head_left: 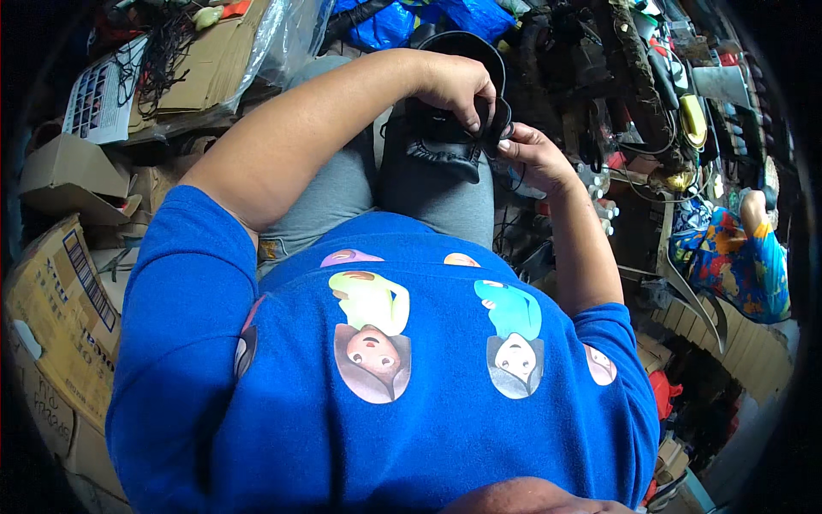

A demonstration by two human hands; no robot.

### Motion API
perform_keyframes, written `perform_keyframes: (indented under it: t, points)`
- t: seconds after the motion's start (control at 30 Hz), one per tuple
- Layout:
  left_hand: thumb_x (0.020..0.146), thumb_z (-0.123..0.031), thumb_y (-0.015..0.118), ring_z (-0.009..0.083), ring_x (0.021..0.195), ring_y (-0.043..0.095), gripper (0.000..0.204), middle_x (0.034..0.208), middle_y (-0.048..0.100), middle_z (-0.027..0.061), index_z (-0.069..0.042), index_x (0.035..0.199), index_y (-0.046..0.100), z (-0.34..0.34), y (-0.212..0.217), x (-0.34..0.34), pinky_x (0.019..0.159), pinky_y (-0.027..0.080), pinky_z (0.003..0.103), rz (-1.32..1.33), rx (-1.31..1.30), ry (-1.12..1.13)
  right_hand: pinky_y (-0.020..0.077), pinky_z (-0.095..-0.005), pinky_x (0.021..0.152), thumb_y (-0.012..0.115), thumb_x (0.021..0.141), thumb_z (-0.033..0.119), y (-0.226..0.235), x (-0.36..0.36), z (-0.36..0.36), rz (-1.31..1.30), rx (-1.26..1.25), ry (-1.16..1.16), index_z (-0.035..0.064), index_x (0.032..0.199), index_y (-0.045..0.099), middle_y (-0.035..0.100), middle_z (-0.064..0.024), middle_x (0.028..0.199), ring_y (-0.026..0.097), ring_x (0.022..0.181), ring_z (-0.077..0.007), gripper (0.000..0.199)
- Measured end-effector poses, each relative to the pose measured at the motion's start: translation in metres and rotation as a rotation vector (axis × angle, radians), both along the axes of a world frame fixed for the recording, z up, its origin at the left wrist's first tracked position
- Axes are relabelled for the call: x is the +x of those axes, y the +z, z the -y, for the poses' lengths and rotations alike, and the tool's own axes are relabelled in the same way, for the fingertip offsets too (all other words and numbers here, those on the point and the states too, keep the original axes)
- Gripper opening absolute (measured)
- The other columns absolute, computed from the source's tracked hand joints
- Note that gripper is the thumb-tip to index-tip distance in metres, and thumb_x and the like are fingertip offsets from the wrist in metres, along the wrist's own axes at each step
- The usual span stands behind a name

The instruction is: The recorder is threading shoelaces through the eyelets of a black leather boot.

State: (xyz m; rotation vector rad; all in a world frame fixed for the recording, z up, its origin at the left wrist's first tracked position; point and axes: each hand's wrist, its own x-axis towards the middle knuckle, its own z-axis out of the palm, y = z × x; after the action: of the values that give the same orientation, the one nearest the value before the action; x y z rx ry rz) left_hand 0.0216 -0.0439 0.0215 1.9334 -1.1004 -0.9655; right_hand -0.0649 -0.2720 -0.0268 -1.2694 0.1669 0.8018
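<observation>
A black shoe [445,152] with a gathered, shiny edge rests on my grey-trousered lap, its sole-shaped far end [467,47] pointing away from me. My left hand [460,88] reaches over from the left, fingers bent down and closed on the shoe's inner edge. On the right side, my right hand [535,157] pinches the rim of the same shoe between thumb and fingers. Both hands are close together at the shoe's right side. Any needle, thread or other small item between the fingertips is too small or dark to make out.
Cardboard and tangled black cords [167,68] lie at the far left, above an open cardboard box [73,180]. Blue plastic [471,17] sits beyond the shoe. Tools and bottles crowd the right, with a yellow-handled item [693,120]. Another person's colourful clothing [745,257] shows at right.
</observation>
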Motion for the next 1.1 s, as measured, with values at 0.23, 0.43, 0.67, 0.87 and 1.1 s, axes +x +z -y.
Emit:
perform_keyframes:
  t: [0.23,0.43,0.67,0.87,1.1]
  points:
    - [0.072,-0.013,0.07,0.0159,0.077,0.062,0.028,0.084,0.069,0.007,-0.005,0.099,0.068,-0.005,-0.005,-0.001,0.072,0.048,0.029,-0.004,-0.046,0.018,0.0435,-0.0203,0.067,0.068,0.082,0.011,0.002,0.006,-0.003,0.001,0.002,0.046,0.0063,0.096,0.062,0.061,0.0026,0.084,0.055,0.075,-0.0061,0.016]
    - [0.069,-0.014,0.07,0.0204,0.081,0.065,0.031,0.084,0.068,0.0138,-0.002,0.098,0.066,-0.023,-0.019,-0.01,0.073,0.05,0.031,0.183,-0.055,0.175,0.043,-0.0216,0.067,0.068,0.081,0.008,0.027,0.0,-0.036,0.482,-0.407,0.122,0.0031,0.094,0.06,0.059,0.0049,0.081,0.052,0.074,-0.0053,0.016]
    - [0.074,-0.01,0.053,0.0187,0.092,0.056,0.038,0.099,0.058,0.0084,-0.006,0.111,0.058,-0.14,0.01,-0.012,0.084,0.045,0.028,0.347,-0.017,0.61,0.045,-0.032,0.06,0.067,0.072,0.0,0.079,-0.003,-0.08,0.862,-0.914,0.337,0.0184,0.126,0.049,0.054,-0.0086,0.071,0.053,0.064,-0.0181,0.06]
    - [0.082,-0.007,0.044,0.0078,0.072,0.05,0.039,0.092,0.054,-0.0007,-0.003,0.118,0.057,-0.275,0.056,-0.021,0.066,0.043,0.023,0.068,-0.084,0.886,0.0412,-0.0311,0.054,0.065,0.071,-0.003,0.075,0.005,-0.08,1.242,-0.87,0.513,0.0244,0.133,0.043,0.048,-0.0054,0.062,0.047,0.056,-0.0149,0.071]
    - [0.077,0.01,0.039,0.0099,0.075,0.05,0.054,0.102,0.044,0.0044,-0.009,0.125,0.057,-0.222,0.0,-0.058,0.067,0.046,0.021,0.407,0.066,0.934,0.0383,-0.0251,0.057,0.065,0.077,-0.003,0.058,-0.011,-0.068,0.857,-0.863,0.313,0.012,0.119,0.046,0.045,0.0011,0.067,0.043,0.062,-0.0072,0.048]
